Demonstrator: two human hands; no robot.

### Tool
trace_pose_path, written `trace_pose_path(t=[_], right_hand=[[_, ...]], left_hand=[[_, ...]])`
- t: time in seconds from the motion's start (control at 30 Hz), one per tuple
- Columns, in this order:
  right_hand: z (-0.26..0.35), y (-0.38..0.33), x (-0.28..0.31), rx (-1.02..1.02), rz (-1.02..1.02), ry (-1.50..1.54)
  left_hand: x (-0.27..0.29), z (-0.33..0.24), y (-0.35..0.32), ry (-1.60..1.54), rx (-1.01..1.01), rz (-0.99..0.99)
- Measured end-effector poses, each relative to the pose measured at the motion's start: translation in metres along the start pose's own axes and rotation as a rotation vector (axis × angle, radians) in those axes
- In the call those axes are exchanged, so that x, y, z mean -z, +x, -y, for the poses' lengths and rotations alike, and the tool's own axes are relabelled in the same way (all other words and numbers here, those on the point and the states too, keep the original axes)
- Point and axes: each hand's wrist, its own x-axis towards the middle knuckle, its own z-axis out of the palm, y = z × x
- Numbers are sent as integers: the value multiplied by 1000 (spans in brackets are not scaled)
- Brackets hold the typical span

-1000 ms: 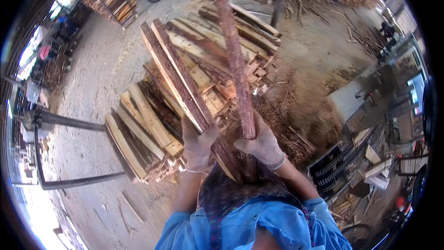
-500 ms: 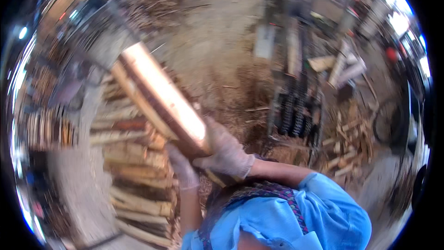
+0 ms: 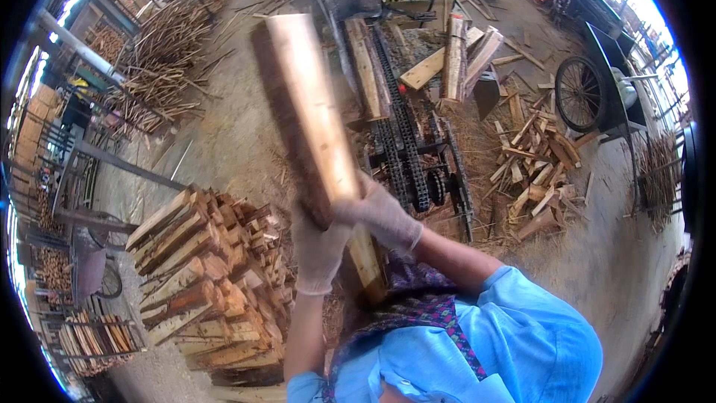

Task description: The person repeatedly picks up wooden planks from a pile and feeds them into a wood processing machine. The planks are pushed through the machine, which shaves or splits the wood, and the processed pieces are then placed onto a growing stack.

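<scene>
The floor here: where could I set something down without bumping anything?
Two patches look mostly bare: the left floor, between the stick heap, log stack and held wood; and the right floor, between the offcuts and blue shirt. Around the chains it's crowded with wood and scraps.

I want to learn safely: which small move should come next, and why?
Perhaps turn the held wood slightly right, toward the black chains: the left hand and right hand both grip it, and its far end points left of them.
</scene>
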Motion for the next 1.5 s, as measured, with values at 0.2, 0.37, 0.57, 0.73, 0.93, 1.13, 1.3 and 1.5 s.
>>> trace_pose_path(t=[0.2,0.37,0.57,0.73,0.93,1.13,1.3,1.5], right_hand=[[-6,29,112,-105,-287,280],[16,87,208,-120,-408,131],[26,219,265,-166,-468,-254],[7,351,303,-167,-474,-695],[23,407,293,-277,-154,-1444],[-4,379,241,-190,-607,-1279],[-9,396,262,-285,-422,-1317],[11,387,238,-243,-371,-1327]], left_hand=[[-60,12,10,410,-284,243],[-13,65,-69,-53,402,160],[68,166,-213,-360,627,-622],[47,160,-257,-335,793,-671],[9,162,-255,-404,938,-740],[10,162,-248,-387,991,-723],[14,162,-244,-366,1021,-695],[2,160,-243,-342,1002,-689]])
